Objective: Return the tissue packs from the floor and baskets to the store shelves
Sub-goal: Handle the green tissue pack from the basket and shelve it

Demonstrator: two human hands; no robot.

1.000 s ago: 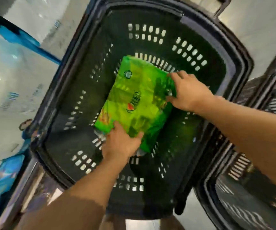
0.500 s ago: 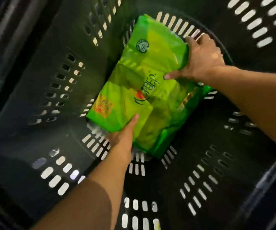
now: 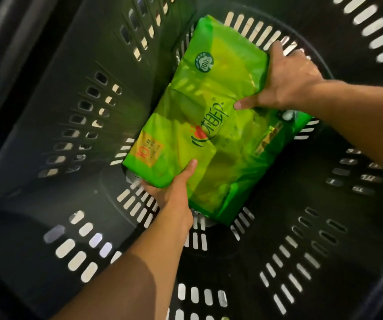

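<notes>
A bright green tissue pack (image 3: 211, 125) lies tilted on the slotted bottom of a black plastic shopping basket (image 3: 77, 125). My left hand (image 3: 174, 192) grips the pack's near lower-left edge, thumb on top and fingers underneath. At the far right edge my right hand (image 3: 287, 79) clasps the pack, its thumb pressed on the printed face. Another green pack appears to lie partly beneath the top one, showing at the lower right.
The basket's dark perforated walls rise on every side and fill the view. Its slotted floor shows around the pack, mostly toward me and to the right. Nothing outside the basket is visible.
The camera has dropped much closer into the basket. Both hands have taken a firmer hold on the pack's edges, the left hand sliding its fingers beneath the near edge.
</notes>
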